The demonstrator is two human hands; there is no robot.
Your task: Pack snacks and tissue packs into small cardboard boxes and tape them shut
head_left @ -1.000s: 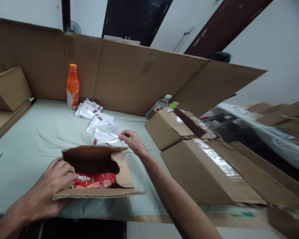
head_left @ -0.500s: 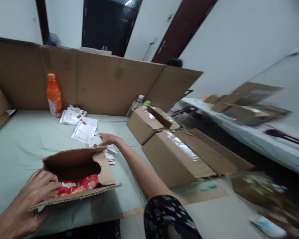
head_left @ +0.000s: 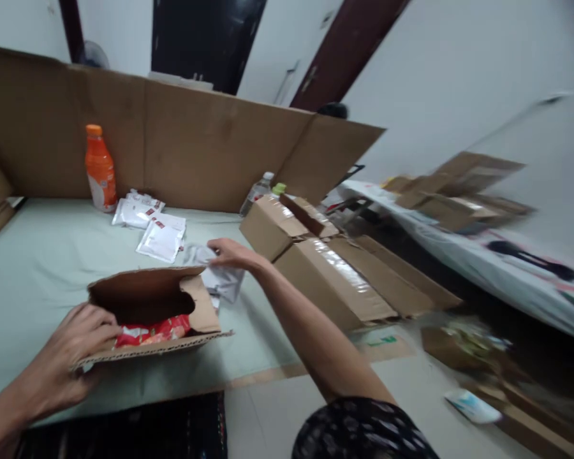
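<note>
Left hand (head_left: 79,338) has its fingers curled over the left end of an open brown cardboard box (head_left: 206,306) with a shiny red plastic packet (head_left: 157,330) inside, probably to steady it. Right hand (head_left: 232,252) looks to be pinching a flat silvery-white pouch (head_left: 224,280) by its upper edge, just behind the box, likely so it hangs free. Versus half a second ago, that pouch has shifted right and looks tilted; the left grip's unchanged.

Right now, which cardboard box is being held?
The open box with red packaging inside: the left hand grips its edge; no hand touches the taped boxes.
</note>
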